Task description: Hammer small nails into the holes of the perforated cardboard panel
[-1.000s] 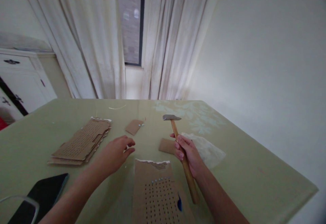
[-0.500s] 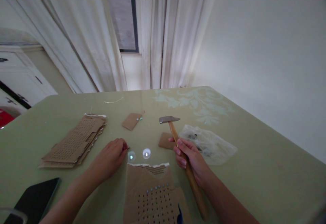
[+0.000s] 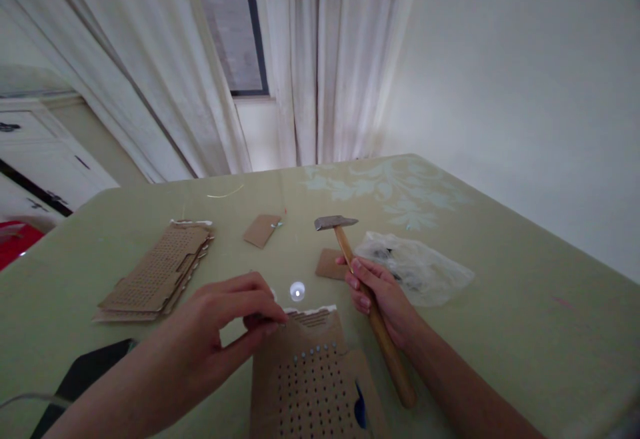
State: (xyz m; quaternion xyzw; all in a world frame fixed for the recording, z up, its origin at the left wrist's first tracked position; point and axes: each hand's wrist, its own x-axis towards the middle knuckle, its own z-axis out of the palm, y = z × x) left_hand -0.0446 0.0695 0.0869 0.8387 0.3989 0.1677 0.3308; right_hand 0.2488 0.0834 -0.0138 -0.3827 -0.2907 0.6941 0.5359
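Observation:
My right hand [image 3: 377, 292] is wrapped round the wooden handle of a hammer [image 3: 377, 316], its metal head raised and pointing away from me. Over the upper left part of a brown cardboard piece [image 3: 310, 329], my left hand [image 3: 240, 319] is closed in a pinch. What it pinches is small and mostly hidden by the fingers; it looks like a nail. Rows of dark holes cover the cardboard, and several round grey heads [image 3: 319, 349] stand in a line along the top row. A dark blue shape [image 3: 359, 406] shows at the cardboard's right side. The cardboard's far edge is torn.
Perforated cardboard sheets [image 3: 160, 269] lie stacked at the left, near a dark flat device [image 3: 85, 379]. Farther off lie two small cardboard pieces [image 3: 263, 230] [image 3: 329, 263]. A clear plastic bag [image 3: 420, 269] with dark items inside rests right of the hammer. A curtained window stands behind the table.
My left hand has moved right and nearer, from beside the cardboard's far corner to over its upper left part. The right hand still holds the hammer up. The view has shifted slightly.

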